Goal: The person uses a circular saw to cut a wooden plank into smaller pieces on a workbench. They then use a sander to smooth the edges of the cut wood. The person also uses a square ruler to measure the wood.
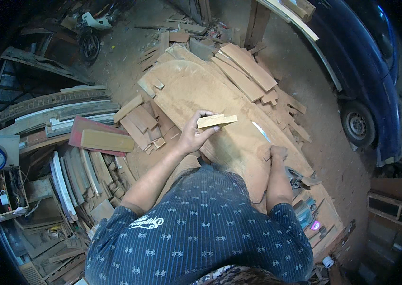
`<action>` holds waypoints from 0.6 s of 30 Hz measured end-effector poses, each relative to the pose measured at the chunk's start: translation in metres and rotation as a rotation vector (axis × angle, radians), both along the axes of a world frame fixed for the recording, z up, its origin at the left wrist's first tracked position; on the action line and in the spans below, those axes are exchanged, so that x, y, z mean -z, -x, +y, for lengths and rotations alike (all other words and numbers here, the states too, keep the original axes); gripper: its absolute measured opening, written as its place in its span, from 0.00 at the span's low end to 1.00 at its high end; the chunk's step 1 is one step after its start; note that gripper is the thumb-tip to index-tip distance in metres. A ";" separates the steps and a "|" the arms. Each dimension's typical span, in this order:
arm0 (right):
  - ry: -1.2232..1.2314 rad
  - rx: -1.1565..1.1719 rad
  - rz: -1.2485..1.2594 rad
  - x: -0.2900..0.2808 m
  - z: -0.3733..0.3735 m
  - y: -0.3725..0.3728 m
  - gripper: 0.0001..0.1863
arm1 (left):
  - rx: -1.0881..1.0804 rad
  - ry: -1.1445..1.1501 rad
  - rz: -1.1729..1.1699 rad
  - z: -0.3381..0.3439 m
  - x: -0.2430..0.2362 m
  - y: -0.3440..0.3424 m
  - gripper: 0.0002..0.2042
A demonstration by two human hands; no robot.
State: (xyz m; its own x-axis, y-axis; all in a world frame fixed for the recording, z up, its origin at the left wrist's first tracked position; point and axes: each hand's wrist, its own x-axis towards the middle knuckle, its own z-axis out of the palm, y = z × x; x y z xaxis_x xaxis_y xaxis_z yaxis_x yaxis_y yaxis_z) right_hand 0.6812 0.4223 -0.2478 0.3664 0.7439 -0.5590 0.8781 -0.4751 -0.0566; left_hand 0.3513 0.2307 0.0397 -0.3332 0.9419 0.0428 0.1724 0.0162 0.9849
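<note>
My left hand is closed around a short piece of wood, held up over the workbench with its pale end face showing. The piece has a step along its upper edge. On the right, my right hand is closed and rests low over the bench. A small brown block shows at its fingers, and its kind is hard to make out. Beneath both hands lies a dusty wooden bench top with a rounded outline. Between the hands and the bench's right edge is a narrow shiny strip.
Planks are stacked along the bench's far right side. Beside my right forearm lie a power tool and a teal tool. Wood offcuts and a red board lie left. A blue car stands right.
</note>
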 end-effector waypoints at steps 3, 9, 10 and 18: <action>-0.035 -0.366 -0.068 0.010 -0.008 -0.003 0.27 | 0.108 -0.002 -0.004 0.011 -0.010 0.006 0.18; -0.022 -0.159 -0.010 0.077 0.020 -0.047 0.29 | 0.227 0.042 -0.073 0.034 -0.014 0.008 0.19; 0.011 -0.218 -0.001 0.075 0.016 -0.035 0.29 | 0.208 0.057 -0.067 0.028 -0.013 0.011 0.19; -0.731 -0.158 0.530 -0.035 0.002 0.009 0.17 | 0.133 -0.024 0.188 0.017 -0.012 0.020 0.21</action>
State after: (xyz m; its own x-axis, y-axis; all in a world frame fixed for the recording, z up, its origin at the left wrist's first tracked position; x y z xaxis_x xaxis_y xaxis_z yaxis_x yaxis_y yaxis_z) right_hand 0.6724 0.4246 -0.2129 0.0599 0.9982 0.0045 0.7033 -0.0390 -0.7098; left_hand 0.3318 0.2475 0.0512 -0.1901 0.9750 0.1152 0.3522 -0.0418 0.9350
